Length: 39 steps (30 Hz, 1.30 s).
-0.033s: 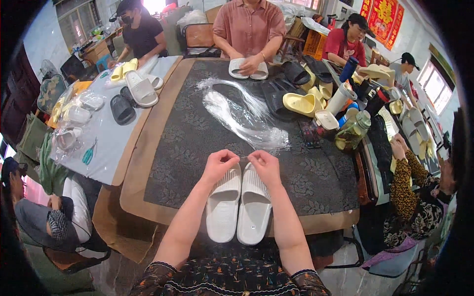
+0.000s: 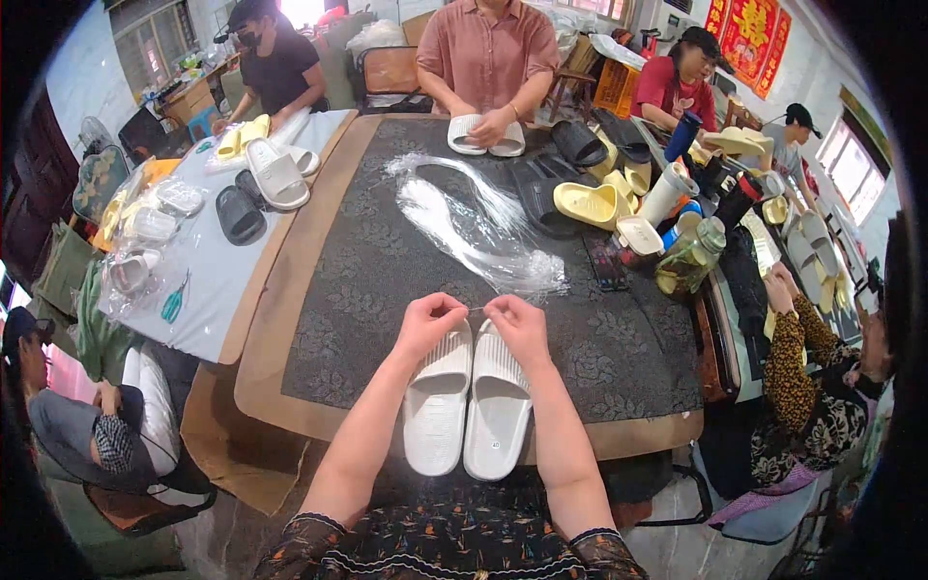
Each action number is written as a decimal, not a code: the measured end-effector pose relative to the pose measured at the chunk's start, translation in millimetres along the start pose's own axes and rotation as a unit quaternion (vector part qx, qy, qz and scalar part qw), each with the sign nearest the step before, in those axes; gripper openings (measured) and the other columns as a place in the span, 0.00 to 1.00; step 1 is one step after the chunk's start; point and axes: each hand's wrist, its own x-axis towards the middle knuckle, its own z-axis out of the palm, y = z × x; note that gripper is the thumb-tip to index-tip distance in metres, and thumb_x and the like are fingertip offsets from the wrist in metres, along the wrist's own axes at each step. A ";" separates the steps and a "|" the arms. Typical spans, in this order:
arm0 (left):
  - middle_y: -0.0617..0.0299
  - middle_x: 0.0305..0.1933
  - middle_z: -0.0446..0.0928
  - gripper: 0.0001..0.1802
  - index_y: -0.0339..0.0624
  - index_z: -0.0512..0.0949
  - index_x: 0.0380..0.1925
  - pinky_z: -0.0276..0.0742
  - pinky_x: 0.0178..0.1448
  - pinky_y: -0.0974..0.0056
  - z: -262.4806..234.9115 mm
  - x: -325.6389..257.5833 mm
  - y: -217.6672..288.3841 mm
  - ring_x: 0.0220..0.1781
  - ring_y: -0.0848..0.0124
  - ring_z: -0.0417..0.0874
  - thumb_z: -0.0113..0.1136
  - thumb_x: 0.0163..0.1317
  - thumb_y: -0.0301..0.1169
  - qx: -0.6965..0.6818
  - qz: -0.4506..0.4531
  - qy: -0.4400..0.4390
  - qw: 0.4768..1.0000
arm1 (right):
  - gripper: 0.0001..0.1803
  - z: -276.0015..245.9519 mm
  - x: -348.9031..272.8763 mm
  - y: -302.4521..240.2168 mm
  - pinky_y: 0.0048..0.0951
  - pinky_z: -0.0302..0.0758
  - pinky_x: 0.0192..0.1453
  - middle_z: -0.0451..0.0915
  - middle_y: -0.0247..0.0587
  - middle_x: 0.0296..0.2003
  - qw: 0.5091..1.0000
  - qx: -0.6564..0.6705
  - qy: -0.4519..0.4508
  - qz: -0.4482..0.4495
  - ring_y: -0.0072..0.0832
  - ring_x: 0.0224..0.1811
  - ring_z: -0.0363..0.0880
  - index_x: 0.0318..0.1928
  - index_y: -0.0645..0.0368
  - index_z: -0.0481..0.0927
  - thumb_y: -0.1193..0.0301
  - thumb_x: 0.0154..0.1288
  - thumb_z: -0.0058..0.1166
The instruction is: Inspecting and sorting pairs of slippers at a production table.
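Note:
A pair of off-white slide slippers lies side by side at the table's near edge, toes away from me: a left slipper and a right slipper. My left hand and my right hand are over the toe ends, thumbs and forefingers pinched close together. Between the fingertips runs a thin strand, too fine to make out fully. Beyond my hands lies a loose bundle of shiny clear plastic strands, its near end close to my right hand.
Yellow slippers, dark slippers, a glass jar and several bottles crowd the right side. Scissors, bagged slippers and a dark slipper lie on the left table. Across from me, a co-worker's hands hold white slippers. Other people sit around.

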 end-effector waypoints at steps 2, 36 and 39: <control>0.66 0.28 0.79 0.07 0.36 0.81 0.31 0.72 0.38 0.73 -0.9 0.6 -2.5 0.31 0.81 0.76 0.63 0.56 0.29 -0.021 -0.025 0.014 0.999 | 0.07 -1.4 -1.1 -2.4 0.20 0.65 0.27 0.75 0.30 0.19 0.999 -0.012 -0.031 0.001 0.14 0.20 0.65 0.34 0.59 0.82 0.70 0.57 0.61; 0.67 0.28 0.79 0.06 0.37 0.80 0.30 0.73 0.37 0.73 -0.4 1.7 -2.3 0.31 0.81 0.76 0.63 0.56 0.28 -0.038 -0.037 0.004 0.999 | 0.08 -0.1 1.2 8.6 0.23 0.62 0.23 0.68 0.28 0.13 0.999 -0.036 0.016 0.010 0.15 0.17 0.60 0.33 0.57 0.82 0.67 0.56 0.62; 0.67 0.29 0.79 0.05 0.37 0.80 0.30 0.72 0.37 0.74 -1.1 0.9 -3.4 0.32 0.82 0.76 0.63 0.56 0.28 -0.053 -0.039 0.001 0.998 | 0.08 0.7 -0.2 2.5 0.23 0.61 0.22 0.67 0.28 0.13 0.999 -0.025 -0.023 -0.005 0.15 0.17 0.60 0.33 0.58 0.82 0.67 0.56 0.62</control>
